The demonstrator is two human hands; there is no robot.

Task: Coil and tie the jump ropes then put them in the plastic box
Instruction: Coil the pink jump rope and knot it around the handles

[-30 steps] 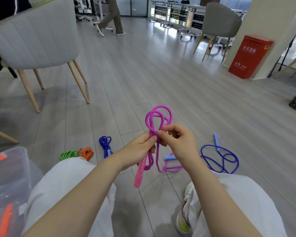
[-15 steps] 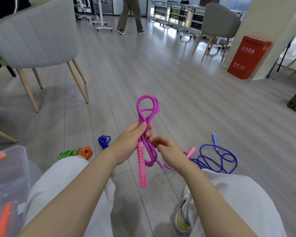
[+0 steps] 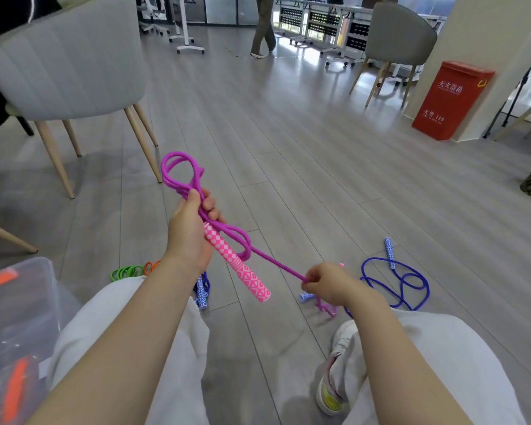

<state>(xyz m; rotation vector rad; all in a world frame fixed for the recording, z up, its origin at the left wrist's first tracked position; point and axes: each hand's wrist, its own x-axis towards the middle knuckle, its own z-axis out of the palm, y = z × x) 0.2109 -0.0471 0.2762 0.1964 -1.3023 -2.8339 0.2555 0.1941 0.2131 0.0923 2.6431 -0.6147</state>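
The scene is evenly and brightly lit. Daylight is thrown from the far windows, and pale glare is laid across the floor (image 3: 288,124) there. Soft shadows are cast beneath the grey chair (image 3: 65,56). Straight lines are bowed at the edges by wide-angle distortion.

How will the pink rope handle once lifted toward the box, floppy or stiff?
Probably floppy: the pink rope droops in soft loops above the left hand. Its handle looks rigid and may swing. The strand goes straight only where the right hand pulls it.
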